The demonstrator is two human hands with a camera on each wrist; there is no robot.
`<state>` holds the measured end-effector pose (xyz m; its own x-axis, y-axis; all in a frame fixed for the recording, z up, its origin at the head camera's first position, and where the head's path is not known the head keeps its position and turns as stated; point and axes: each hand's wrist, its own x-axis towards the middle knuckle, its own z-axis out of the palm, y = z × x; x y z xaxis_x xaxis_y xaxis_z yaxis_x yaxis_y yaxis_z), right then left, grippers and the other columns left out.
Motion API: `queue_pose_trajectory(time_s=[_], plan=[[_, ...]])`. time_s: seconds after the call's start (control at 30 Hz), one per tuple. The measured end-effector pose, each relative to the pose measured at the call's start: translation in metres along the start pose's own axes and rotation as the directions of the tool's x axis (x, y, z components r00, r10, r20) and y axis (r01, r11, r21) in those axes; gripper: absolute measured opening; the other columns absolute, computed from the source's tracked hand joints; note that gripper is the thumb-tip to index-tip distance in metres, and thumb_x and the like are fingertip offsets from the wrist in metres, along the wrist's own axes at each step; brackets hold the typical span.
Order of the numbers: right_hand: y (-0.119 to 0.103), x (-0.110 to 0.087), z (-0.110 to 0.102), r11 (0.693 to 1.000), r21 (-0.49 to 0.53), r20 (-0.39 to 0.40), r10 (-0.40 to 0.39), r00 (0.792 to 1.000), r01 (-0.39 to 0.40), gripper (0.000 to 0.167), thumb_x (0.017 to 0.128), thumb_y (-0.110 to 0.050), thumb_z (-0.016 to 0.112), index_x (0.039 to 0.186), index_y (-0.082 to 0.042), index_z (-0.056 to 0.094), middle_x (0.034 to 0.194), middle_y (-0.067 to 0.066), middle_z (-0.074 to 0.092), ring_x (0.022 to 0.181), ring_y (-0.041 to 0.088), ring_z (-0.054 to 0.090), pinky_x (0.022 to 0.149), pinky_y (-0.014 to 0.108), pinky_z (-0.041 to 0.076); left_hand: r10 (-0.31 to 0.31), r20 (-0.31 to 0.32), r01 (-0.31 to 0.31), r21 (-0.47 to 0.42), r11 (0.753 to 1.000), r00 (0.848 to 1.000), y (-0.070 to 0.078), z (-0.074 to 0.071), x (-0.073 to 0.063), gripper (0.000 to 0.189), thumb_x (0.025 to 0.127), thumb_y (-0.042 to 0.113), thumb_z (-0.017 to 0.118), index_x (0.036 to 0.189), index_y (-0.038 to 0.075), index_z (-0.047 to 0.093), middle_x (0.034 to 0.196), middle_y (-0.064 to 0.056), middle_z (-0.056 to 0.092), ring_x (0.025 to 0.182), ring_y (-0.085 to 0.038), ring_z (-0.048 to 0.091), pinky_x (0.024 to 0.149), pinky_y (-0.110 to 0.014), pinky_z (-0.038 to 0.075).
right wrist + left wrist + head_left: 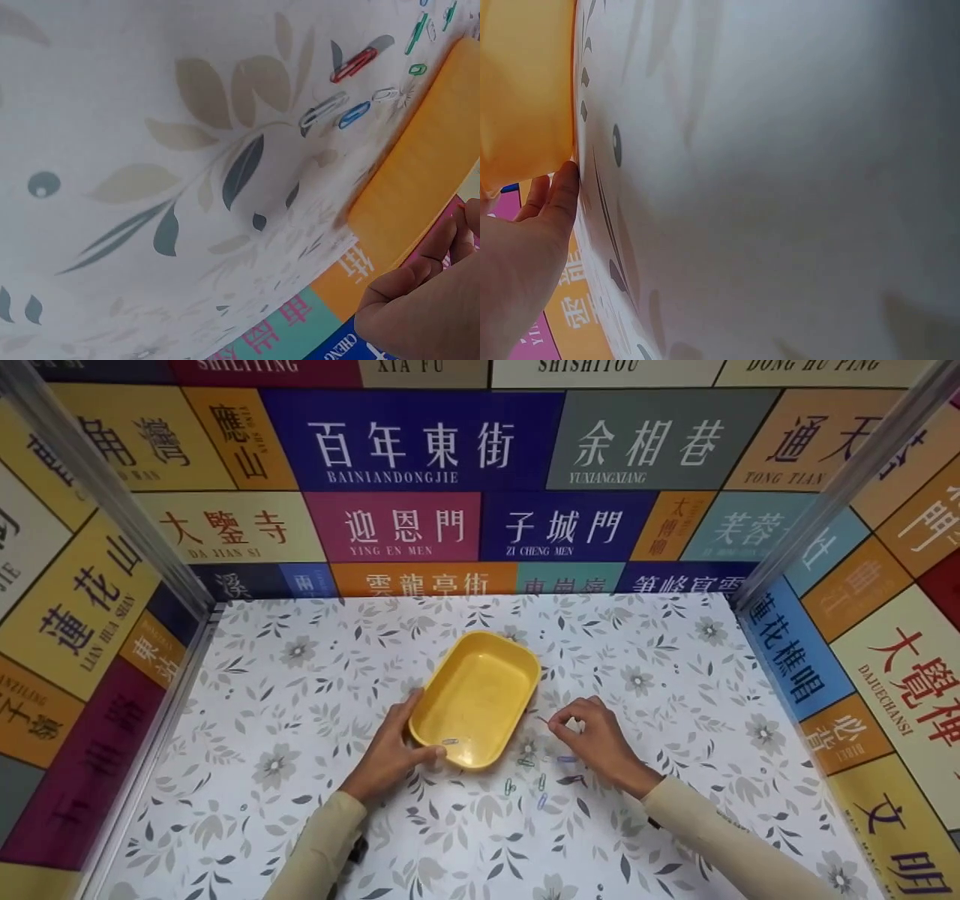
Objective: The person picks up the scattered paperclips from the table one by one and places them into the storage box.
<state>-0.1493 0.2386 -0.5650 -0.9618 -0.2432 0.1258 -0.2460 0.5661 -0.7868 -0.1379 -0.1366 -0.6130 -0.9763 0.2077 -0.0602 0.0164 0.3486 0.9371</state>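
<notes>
A yellow plastic box (480,690), open at the top, stands at a slant on the table, with one paper clip (450,742) lying in its near end. My left hand (386,757) grips the box's near left side, thumb at the rim and fingers along the outer wall. Just right of the box, my right hand (592,739) pinches a thin reddish paper clip (541,718) between thumb and forefinger, mostly hidden by the fingertips. Below that hand lie loose clips: a red paper clip (354,66), a blue paper clip (354,115) and several green and clear ones.
A white tablecloth (300,712) with grey flowers and leaves covers the table. Panels with coloured street-name signs (420,442) rise at the back and both sides. Clear corner posts (832,487) stand at the back left and right.
</notes>
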Motion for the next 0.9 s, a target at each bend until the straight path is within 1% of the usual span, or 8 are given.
queue_pose_trajectory(time_s=[0.13,0.27,0.4,0.47,0.57,0.63,0.83,0.9], plan=[[-0.005,0.002,-0.003,1.000,0.001,0.000,-0.029,1.000,0.029,0.007,0.100,-0.009,0.082,0.097,-0.014,0.084,0.096,-0.009,0.074,0.101,0.036,0.061,0.090,0.038,0.047,0.003,-0.002,-0.003,0.007,1.000,1.000,0.000,0.000,0.000,0.115,0.084,0.033,0.098,0.177,0.023,0.029,0.160,-0.014,0.046,0.153,-0.029,0.045,0.132,-0.045,0.027],[-0.012,0.005,-0.003,0.999,0.009,0.006,-0.041,0.999,0.040,0.008,0.100,-0.009,0.082,0.097,-0.017,0.084,0.096,-0.010,0.074,0.102,0.040,0.061,0.093,0.047,0.049,0.004,-0.003,-0.004,0.009,1.000,1.000,0.000,-0.001,-0.001,0.115,0.085,0.033,0.098,0.177,0.022,0.029,0.161,-0.014,0.046,0.153,-0.029,0.045,0.133,-0.046,0.027],[-0.018,0.008,-0.002,0.999,0.002,0.013,-0.048,0.999,0.048,0.009,0.099,-0.010,0.083,0.096,-0.018,0.084,0.095,-0.010,0.073,0.102,0.040,0.060,0.093,0.050,0.050,0.003,-0.004,-0.003,0.012,1.000,1.000,0.001,0.000,0.000,0.116,0.085,0.033,0.097,0.177,0.021,0.028,0.164,-0.013,0.044,0.156,-0.029,0.043,0.133,-0.047,0.026],[-0.020,0.010,-0.002,0.999,-0.008,0.018,-0.051,0.999,0.051,0.007,0.100,-0.012,0.083,0.095,-0.017,0.084,0.095,-0.010,0.073,0.100,0.035,0.060,0.093,0.050,0.051,-0.003,-0.007,0.003,0.010,1.000,1.000,0.001,0.000,0.000,0.116,0.085,0.034,0.097,0.177,0.021,0.028,0.165,-0.012,0.044,0.157,-0.029,0.042,0.134,-0.048,0.024],[-0.022,0.012,-0.001,0.998,-0.017,0.020,-0.060,0.998,0.061,0.005,0.100,-0.013,0.083,0.095,-0.013,0.084,0.095,-0.010,0.073,0.099,0.025,0.058,0.094,0.054,0.051,-0.012,-0.010,0.012,0.010,1.000,1.000,0.001,0.001,0.000,0.116,0.084,0.035,0.097,0.177,0.022,0.028,0.163,-0.012,0.046,0.156,-0.029,0.043,0.134,-0.049,0.023],[-0.023,0.013,-0.001,0.997,-0.025,0.018,-0.066,0.998,0.067,0.005,0.099,-0.014,0.083,0.094,-0.012,0.084,0.095,-0.011,0.073,0.098,0.020,0.057,0.094,0.053,0.051,-0.014,-0.008,0.014,0.013,1.000,1.000,0.001,0.002,0.000,0.116,0.084,0.034,0.097,0.177,0.022,0.027,0.162,-0.011,0.047,0.156,-0.028,0.043,0.134,-0.048,0.022],[-0.028,0.017,0.002,0.995,-0.041,0.016,-0.093,0.996,0.094,0.007,0.098,-0.013,0.085,0.092,-0.016,0.084,0.093,-0.012,0.073,0.096,0.019,0.056,0.091,0.040,0.049,-0.007,-0.005,0.007,0.014,1.000,1.000,0.001,0.000,0.001,0.116,0.084,0.032,0.097,0.177,0.022,0.028,0.160,-0.012,0.047,0.154,-0.029,0.044,0.134,-0.047,0.025],[-0.028,0.019,0.004,0.994,-0.049,0.017,-0.096,0.995,0.097,0.007,0.097,-0.012,0.085,0.091,-0.016,0.084,0.093,-0.012,0.073,0.096,0.017,0.055,0.090,0.039,0.049,-0.003,-0.004,0.003,0.003,1.000,1.000,0.001,0.000,0.000,0.116,0.084,0.031,0.097,0.177,0.023,0.028,0.159,-0.012,0.047,0.153,-0.029,0.045,0.133,-0.047,0.026]])
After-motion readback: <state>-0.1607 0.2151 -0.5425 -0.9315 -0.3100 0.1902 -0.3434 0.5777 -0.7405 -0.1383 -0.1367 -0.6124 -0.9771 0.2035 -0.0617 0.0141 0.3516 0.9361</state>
